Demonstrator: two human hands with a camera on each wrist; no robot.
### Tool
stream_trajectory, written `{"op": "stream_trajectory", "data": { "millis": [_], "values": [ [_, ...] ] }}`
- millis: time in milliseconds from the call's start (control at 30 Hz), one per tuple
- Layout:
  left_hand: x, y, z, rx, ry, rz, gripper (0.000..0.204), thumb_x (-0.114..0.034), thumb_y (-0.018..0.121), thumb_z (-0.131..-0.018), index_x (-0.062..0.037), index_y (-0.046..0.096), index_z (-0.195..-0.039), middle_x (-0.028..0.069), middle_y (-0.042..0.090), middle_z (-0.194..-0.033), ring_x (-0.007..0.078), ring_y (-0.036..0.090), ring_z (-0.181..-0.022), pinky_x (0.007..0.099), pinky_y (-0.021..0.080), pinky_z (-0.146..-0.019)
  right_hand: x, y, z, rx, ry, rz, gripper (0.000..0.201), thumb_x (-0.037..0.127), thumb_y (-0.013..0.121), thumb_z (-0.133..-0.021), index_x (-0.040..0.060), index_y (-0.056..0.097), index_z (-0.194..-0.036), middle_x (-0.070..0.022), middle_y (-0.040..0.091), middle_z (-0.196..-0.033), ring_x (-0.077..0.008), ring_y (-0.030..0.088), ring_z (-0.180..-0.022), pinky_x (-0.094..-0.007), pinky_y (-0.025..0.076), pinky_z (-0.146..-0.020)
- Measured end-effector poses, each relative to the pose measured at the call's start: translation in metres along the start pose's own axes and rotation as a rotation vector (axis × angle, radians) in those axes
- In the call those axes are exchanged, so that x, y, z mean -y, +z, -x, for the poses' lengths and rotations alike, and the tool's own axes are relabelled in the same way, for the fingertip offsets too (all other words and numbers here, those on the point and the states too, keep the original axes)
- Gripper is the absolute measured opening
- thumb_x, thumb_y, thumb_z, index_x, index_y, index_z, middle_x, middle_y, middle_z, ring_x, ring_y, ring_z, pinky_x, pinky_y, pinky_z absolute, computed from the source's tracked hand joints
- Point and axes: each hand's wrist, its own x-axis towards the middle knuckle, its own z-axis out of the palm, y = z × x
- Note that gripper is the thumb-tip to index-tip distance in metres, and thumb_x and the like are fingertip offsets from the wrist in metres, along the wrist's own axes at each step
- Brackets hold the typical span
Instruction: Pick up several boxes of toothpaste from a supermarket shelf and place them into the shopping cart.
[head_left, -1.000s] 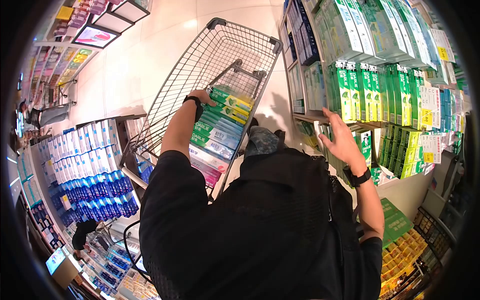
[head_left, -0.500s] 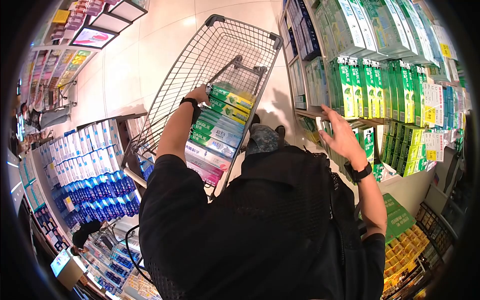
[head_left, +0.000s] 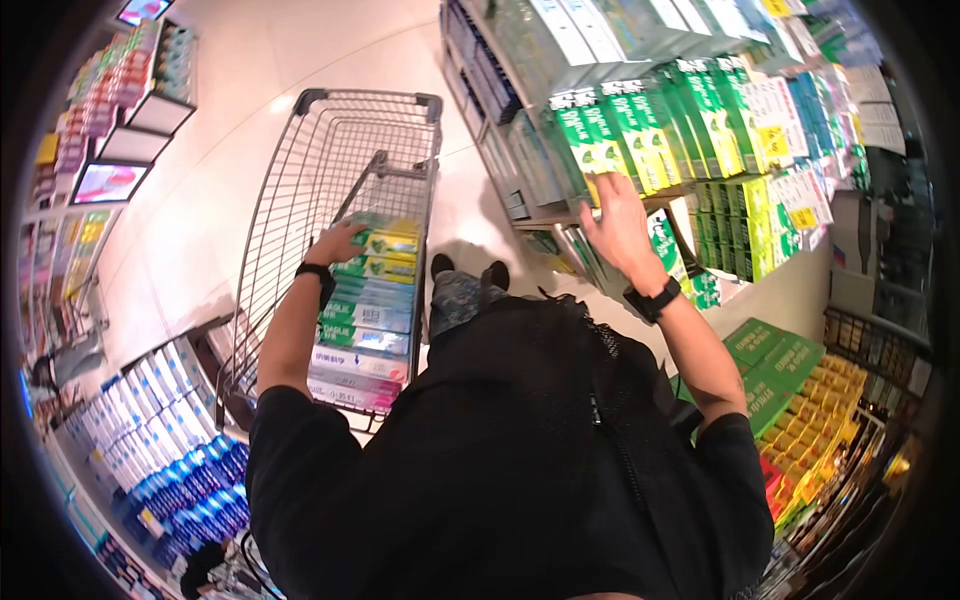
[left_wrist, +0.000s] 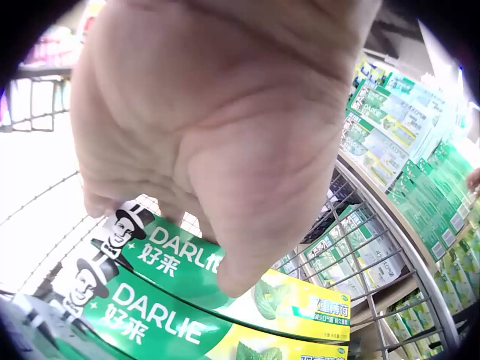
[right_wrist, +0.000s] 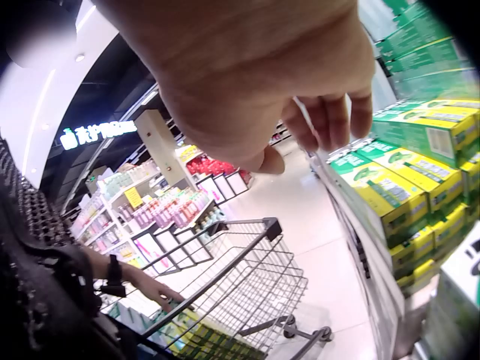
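Note:
Several green-and-yellow DARLIE toothpaste boxes lie in a row inside the wire shopping cart. My left hand is at the far end of that row. In the left wrist view its thumb lies over the front of the rearmost toothpaste box, and its other fingers pass behind it, pinching it. My right hand is held out at the shelf, its loosely bent fingers overlapping the lower ends of upright DARLIE boxes. The right wrist view shows nothing in that hand, beside stacked green-and-yellow boxes.
White and pink boxes fill the cart's near end. The store shelf runs along the right, with price tags. White and blue packages stand at the lower left. Pale floor lies beyond the cart.
The head view has turned, so the cart sits further left and lower in it. My right hand has come over the shelf's upright DARLIE boxes. My left hand stays at the cart's boxes.

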Motion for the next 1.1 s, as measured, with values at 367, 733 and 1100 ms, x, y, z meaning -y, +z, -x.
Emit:
{"op": "stream_trajectory", "data": {
  "millis": [367, 733, 1100],
  "values": [
    [-0.076, -0.045, 0.035, -0.325, -0.074, 0.245, 0.064, -0.038, 0.075, -0.099, -0.0109, 0.059, -0.155, 0.0229, 0.063, -0.15, 0.0432, 0.06, -0.139, 0.0525, 0.05, -0.116, -0.099, 0.045, -0.047, -0.032, 0.39, 0.432, 0.101, 0.047, 0.083, -0.089, -0.0125, 0.039, -0.158, -0.0352, 0.048, -0.155, -0.0477, 0.05, -0.142, -0.057, 0.049, -0.112],
    [-0.131, -0.012, 0.041, -0.435, -0.044, 0.252, 0.07, -0.044, 0.077, -0.097, -0.0153, 0.055, -0.157, 0.0181, 0.056, -0.157, 0.0411, 0.051, -0.148, 0.0749, 0.033, -0.119, -0.114, 0.034, -0.05, -0.012, 0.437, 0.247, 0.084, 0.037, 0.079, -0.089, -0.0032, 0.047, -0.156, -0.0241, 0.05, -0.142, -0.043, 0.05, -0.136, -0.0626, 0.046, -0.111],
    [-0.176, -0.023, 0.1, -0.507, -0.117, 0.224, 0.073, -0.044, 0.076, -0.097, -0.0157, 0.051, -0.16, 0.0202, 0.052, -0.161, 0.0431, 0.047, -0.152, 0.0791, 0.024, -0.122, -0.112, 0.045, -0.04, 0.04, 0.395, 0.113, 0.093, 0.036, 0.096, -0.074, 0.002, 0.043, -0.142, -0.0287, 0.058, -0.132, -0.0509, 0.057, -0.128, -0.0623, 0.05, -0.109]
  ]
}}
